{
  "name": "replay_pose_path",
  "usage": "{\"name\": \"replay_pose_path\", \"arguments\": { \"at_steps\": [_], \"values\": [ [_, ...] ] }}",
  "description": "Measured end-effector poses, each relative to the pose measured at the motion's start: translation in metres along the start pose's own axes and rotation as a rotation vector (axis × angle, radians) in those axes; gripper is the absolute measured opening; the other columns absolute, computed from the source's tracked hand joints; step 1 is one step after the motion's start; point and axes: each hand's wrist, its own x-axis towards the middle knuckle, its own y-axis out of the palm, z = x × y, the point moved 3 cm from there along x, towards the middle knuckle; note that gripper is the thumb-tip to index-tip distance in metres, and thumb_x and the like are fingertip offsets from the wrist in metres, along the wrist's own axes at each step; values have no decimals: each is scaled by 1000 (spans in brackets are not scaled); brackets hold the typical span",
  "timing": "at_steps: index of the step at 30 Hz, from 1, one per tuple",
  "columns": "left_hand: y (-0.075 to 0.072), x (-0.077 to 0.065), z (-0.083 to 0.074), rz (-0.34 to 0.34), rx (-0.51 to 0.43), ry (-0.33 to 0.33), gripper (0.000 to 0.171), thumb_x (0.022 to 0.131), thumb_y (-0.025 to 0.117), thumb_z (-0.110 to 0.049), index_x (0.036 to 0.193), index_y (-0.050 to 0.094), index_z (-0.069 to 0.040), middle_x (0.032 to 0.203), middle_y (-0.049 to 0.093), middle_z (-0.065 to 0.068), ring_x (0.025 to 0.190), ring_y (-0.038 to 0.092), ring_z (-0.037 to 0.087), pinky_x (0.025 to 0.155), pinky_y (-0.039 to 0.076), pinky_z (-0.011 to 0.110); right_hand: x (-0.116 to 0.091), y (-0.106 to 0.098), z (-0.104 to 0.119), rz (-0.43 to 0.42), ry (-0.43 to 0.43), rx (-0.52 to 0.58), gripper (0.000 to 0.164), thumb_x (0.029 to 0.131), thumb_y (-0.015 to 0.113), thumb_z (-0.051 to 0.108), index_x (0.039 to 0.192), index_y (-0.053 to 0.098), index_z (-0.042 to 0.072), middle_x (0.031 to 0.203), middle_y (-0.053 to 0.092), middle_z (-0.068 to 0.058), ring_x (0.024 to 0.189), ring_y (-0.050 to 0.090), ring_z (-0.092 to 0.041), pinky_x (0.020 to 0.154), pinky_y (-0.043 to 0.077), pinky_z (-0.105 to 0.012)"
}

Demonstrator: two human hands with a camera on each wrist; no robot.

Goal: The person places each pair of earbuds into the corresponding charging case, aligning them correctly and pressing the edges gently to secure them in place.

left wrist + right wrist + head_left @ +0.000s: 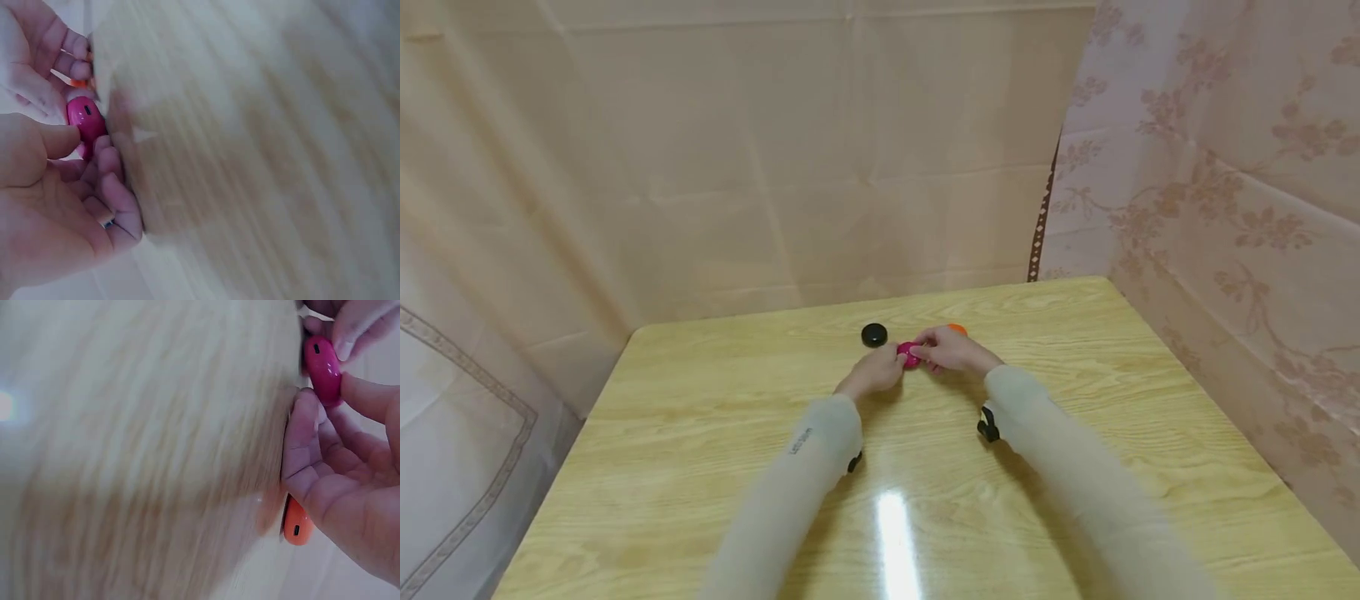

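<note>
A glossy pink rounded case (909,354) with a small dark slot in its edge is held between both hands, low over the wooden table. My left hand (878,369) pinches its left side between thumb and fingers, as the left wrist view shows. From the other side my right hand (953,348) pinches it with thumb and fingertips, its other fingers curled near the tabletop. A similar orange case (297,522), also slotted, lies on the table just beside the right hand, which partly hides it in the head view. Behind the left hand sits a round black case (874,335).
The light wooden table (715,467) has its far edge just beyond the cases. A beige cloth (775,167) hangs behind it, and a flowered curtain (1240,208) runs along the right side. Black straps (988,425) show at the sleeves.
</note>
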Motion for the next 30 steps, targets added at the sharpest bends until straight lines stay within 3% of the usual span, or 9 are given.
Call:
{"name": "replay_pose_path", "arguments": {
  "at_steps": [3,7,11,15,18,23,26,30],
  "values": [
    [1,-1,0,-19,14,-8,34,111,36,-21,125,55,2,117,63,18,105,60,30,96,47,45,0,2,5,2,3,-73,30,106,55,20,124,61,-3,90,65,-9,67,59,-14,60,50,-24],
    [0,-1,-2,-38,32,-32,38,111,34,-21,134,52,2,132,61,19,125,57,33,107,42,47,-1,4,11,-3,26,-152,31,108,51,23,126,58,-1,96,64,-11,66,56,-15,59,47,-24],
    [0,-3,-3,-26,37,-94,42,112,32,-24,143,48,0,139,58,18,130,54,35,109,40,48,-1,6,14,2,53,-145,30,109,49,24,127,54,0,101,64,-12,68,56,-15,60,46,-23],
    [-2,-1,-2,-18,62,-149,46,112,31,-26,150,43,-4,146,54,16,134,51,35,111,38,49,2,7,15,-11,40,-152,27,109,50,24,121,55,1,93,64,-10,65,54,-13,59,43,-22],
    [0,2,-1,-13,69,-157,48,112,31,-27,153,41,-5,150,50,16,137,48,34,112,37,48,2,9,12,-39,28,-169,24,108,51,23,117,56,1,86,63,-10,64,53,-14,59,43,-24],
    [12,1,4,-8,39,-169,49,112,32,-28,154,40,-5,153,47,15,139,46,35,112,36,50,-1,18,2,-111,12,-216,25,107,53,22,116,60,0,94,68,-12,76,58,-20,71,48,-31],
    [17,-2,6,-43,23,-169,47,112,34,-27,149,44,-1,148,52,17,134,50,36,110,39,50,-3,23,-3,-142,5,-175,29,107,53,22,120,62,-2,99,69,-13,82,59,-21,75,49,-32],
    [17,-11,8,-80,-9,-106,51,111,36,-25,146,41,11,140,56,24,125,56,36,106,42,48,-9,23,-7,-134,27,-7,39,108,50,25,131,58,-5,94,69,-12,79,61,-18,70,51,-28]
  ]
}}
